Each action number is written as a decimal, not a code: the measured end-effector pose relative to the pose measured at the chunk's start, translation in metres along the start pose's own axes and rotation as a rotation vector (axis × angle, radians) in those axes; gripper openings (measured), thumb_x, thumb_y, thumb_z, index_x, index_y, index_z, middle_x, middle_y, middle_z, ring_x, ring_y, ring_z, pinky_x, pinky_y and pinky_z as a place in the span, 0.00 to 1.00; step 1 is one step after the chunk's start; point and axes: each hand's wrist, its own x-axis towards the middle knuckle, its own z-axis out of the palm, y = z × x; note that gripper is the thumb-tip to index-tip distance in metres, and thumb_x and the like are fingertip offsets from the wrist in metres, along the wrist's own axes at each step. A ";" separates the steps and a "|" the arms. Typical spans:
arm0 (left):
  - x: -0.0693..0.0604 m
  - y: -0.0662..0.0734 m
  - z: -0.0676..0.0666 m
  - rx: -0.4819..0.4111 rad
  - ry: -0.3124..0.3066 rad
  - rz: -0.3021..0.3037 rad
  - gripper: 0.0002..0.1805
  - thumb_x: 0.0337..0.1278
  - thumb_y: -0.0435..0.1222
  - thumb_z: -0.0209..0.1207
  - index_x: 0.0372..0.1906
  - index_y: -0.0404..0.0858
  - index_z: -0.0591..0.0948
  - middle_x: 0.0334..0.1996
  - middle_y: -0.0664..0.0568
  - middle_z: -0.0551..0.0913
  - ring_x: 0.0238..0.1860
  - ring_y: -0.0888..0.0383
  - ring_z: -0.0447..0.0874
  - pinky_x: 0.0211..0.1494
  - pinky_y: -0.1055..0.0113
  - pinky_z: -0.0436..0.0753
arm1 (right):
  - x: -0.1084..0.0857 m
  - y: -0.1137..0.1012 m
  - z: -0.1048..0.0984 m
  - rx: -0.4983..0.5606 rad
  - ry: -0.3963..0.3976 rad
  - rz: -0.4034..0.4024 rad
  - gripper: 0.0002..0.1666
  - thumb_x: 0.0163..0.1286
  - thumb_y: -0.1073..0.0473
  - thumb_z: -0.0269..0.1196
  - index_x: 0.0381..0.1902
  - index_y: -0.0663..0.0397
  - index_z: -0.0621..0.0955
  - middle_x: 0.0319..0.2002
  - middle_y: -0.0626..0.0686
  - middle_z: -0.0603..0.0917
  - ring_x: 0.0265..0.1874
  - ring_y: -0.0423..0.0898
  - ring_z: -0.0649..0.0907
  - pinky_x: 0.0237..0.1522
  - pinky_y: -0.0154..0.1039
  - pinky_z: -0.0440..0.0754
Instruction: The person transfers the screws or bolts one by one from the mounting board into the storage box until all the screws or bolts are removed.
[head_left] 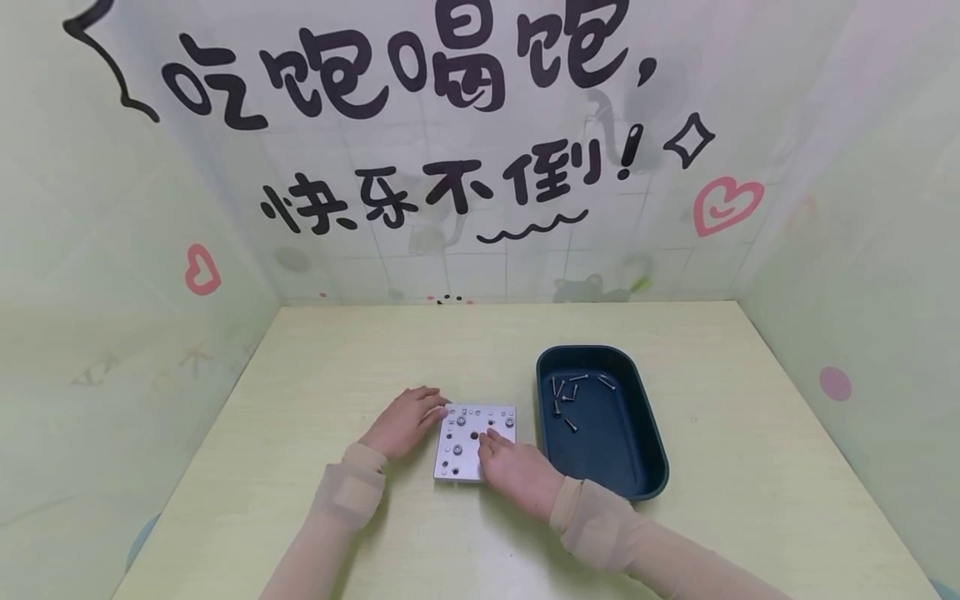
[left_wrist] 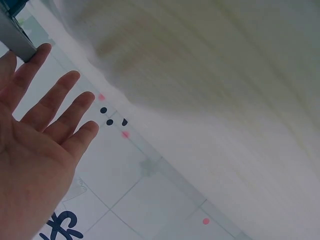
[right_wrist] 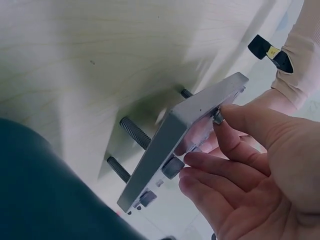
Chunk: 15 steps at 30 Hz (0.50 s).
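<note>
A square silver metal plate [head_left: 467,462] with several holes stands raised above the table. Bolt heads [head_left: 457,450] sit on its top, and threaded shanks [right_wrist: 135,132] stick out below in the right wrist view. At the plate's far left corner, my left hand [head_left: 403,423] holds the edge between thumb and index finger; its other fingers [left_wrist: 70,117] are spread. My right hand [head_left: 521,475] is over the plate's right side. In the right wrist view, its thumb and index finger pinch a small bolt [right_wrist: 218,117] at the plate's face. The pinched bolt's lower part is hidden.
Right of the plate stands a dark blue tray [head_left: 651,429] with several loose bolts [head_left: 572,424] toward its far left. The pale wooden table [head_left: 360,342] meets printed walls [head_left: 450,275] at the back and sides.
</note>
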 end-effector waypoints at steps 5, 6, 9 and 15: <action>0.000 0.000 0.000 0.004 0.006 0.001 0.19 0.74 0.44 0.51 0.58 0.38 0.80 0.66 0.37 0.74 0.70 0.38 0.66 0.77 0.42 0.61 | -0.001 0.001 -0.001 -0.013 0.025 0.003 0.20 0.69 0.68 0.62 0.58 0.61 0.80 0.59 0.55 0.83 0.60 0.46 0.81 0.43 0.34 0.88; 0.000 0.000 0.000 0.005 0.006 0.001 0.19 0.74 0.44 0.51 0.58 0.38 0.80 0.66 0.37 0.74 0.70 0.38 0.66 0.77 0.42 0.61 | -0.001 0.001 -0.002 -0.011 0.033 0.004 0.20 0.69 0.68 0.62 0.58 0.61 0.80 0.59 0.55 0.83 0.60 0.46 0.81 0.42 0.34 0.88; 0.000 0.001 0.000 0.004 0.008 0.005 0.19 0.74 0.44 0.51 0.58 0.38 0.80 0.66 0.37 0.74 0.70 0.37 0.66 0.77 0.42 0.60 | -0.001 0.003 -0.003 0.007 0.053 0.009 0.19 0.69 0.68 0.61 0.58 0.63 0.79 0.58 0.57 0.83 0.60 0.47 0.82 0.39 0.34 0.89; 0.000 0.001 0.001 0.006 0.015 0.013 0.19 0.74 0.44 0.51 0.58 0.38 0.80 0.65 0.37 0.74 0.70 0.37 0.67 0.77 0.42 0.59 | -0.001 0.009 -0.008 0.088 0.077 0.025 0.19 0.72 0.61 0.60 0.57 0.66 0.78 0.57 0.60 0.83 0.57 0.50 0.83 0.43 0.36 0.89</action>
